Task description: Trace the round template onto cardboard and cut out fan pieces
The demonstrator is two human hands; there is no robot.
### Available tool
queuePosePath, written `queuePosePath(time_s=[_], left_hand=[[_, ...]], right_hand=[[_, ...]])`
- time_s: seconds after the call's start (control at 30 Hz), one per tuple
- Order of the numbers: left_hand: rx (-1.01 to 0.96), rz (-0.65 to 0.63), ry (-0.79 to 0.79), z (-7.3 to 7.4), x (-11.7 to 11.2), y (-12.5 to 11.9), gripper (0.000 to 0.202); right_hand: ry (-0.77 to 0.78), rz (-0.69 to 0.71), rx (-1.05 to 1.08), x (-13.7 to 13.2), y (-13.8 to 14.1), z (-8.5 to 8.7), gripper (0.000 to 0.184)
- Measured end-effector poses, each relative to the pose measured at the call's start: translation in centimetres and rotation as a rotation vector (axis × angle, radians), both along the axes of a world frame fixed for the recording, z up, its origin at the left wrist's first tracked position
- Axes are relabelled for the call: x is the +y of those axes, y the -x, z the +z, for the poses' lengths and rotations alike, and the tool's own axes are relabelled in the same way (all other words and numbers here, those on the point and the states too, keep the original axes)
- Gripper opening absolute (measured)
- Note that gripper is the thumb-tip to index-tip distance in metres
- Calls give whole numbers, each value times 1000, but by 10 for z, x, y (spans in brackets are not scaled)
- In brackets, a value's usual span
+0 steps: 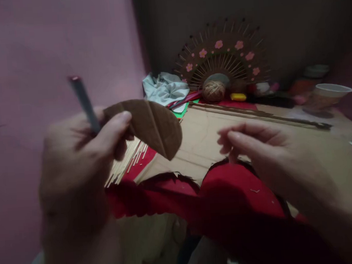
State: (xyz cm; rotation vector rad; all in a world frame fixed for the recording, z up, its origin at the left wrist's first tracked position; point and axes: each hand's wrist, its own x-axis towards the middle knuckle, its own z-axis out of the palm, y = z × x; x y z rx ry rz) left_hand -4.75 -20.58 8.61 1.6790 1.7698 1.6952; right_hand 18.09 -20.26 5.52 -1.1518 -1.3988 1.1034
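Left hand (pixel 78 157) pinching brown cardboard piece (pixel 156 125), held up left of centre over table (pixel 328 149); grey stick (pixel 85 104) juts from same grip. Right hand (pixel 255 142) loosely curled, seemingly empty. Likely step: positioning the piece; steadying it calls for right fingers. Far right: pale cup (pixel 322 97), contents unclear.

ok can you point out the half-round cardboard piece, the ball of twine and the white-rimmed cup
half-round cardboard piece (pixel 152 126): head view, middle of its flat face
ball of twine (pixel 213 90): head view, front of its windings
white-rimmed cup (pixel 326 98): head view, outer wall below the rim
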Motion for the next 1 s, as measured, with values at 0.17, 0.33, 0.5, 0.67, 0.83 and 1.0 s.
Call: queuePosePath(time_s=[0.17, 0.33, 0.5, 0.67, 0.83, 1.0], left_hand=[[175, -13, 344, 1, 78, 32, 19], [173, -62, 495, -6, 130, 46, 19], [180, -73, 527, -14, 146, 44, 20], [220, 22, 501, -26, 156, 46, 25], [296, 71, 503, -36, 170, 49, 27], [366, 108, 457, -47, 184, 51, 25]], right_hand=[[587, 48, 453, -26, -9, -42, 27], [709, -29, 635, -37, -14, -46, 24], [712, -113, 746, -35, -12, -45, 23], [712, -103, 773, -35, -7, -45, 29], [712, -98, 757, -33, -7, -45, 29], [717, -106, 749, -32, -6, -45, 28]])
